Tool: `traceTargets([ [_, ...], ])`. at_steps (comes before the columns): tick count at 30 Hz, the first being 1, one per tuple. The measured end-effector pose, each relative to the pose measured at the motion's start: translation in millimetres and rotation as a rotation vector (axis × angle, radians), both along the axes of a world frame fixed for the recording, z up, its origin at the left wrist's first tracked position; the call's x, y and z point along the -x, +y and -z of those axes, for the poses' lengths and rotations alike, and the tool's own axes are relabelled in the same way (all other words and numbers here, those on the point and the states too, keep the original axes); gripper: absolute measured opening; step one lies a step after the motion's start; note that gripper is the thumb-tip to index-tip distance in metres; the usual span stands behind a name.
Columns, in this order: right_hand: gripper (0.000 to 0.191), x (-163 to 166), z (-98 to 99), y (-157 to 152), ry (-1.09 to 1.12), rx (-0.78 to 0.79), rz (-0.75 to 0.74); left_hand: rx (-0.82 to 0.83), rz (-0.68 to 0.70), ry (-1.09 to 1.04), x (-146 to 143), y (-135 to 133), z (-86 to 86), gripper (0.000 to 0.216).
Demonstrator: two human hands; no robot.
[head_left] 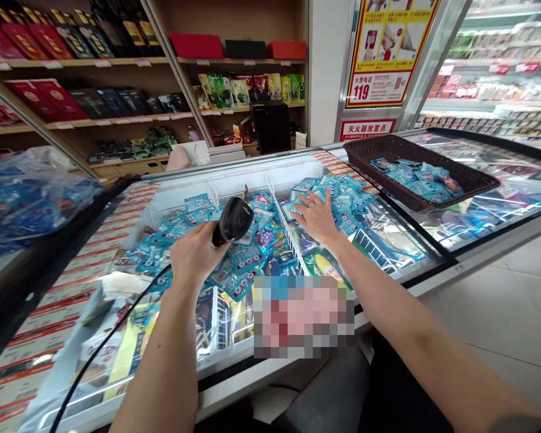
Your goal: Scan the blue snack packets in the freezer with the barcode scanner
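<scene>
My left hand (193,255) is closed round the grip of a black corded barcode scanner (233,219), whose head points down at a heap of small blue packets (243,258) in the open chest freezer (234,171). My right hand (316,218) reaches over the white wire divider (291,239) and lies with fingers spread on the blue packets (342,195) in the right compartment. A ring shows on one finger. The scanner's black cable (103,343) trails down toward me.
A dark wicker basket (388,150) with more blue packets stands on the freezer's glass lid at the right. A clear bag of blue packets (27,198) sits at the left. Shelves of boxed goods line the back wall. A pixelated patch covers the freezer's front edge.
</scene>
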State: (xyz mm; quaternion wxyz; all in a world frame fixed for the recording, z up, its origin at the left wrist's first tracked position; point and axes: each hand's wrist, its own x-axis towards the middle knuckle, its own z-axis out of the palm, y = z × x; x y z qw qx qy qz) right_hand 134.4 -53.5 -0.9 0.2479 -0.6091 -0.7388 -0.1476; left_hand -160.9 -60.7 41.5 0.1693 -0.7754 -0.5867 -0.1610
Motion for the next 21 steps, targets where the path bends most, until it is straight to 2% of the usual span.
traceTargets([
  [3,0.039,12,-5.1,-4,-0.023,-0.005,-0.111,0.004,-0.009,-0.001,-1,2,-4.0,0.036],
  [7,0.042,27,-3.8,-6,-0.053,0.064,-0.227,-0.008,-0.059,-0.028,5,3,-4.7,0.037],
  [15,0.046,44,3.4,-1,-0.054,0.208,-0.329,0.001,-0.084,-0.074,20,2,2.2,0.041],
  [21,0.044,58,-5.5,3,-0.113,0.204,-0.520,0.010,-0.086,-0.081,21,-1,1.0,0.042],
])
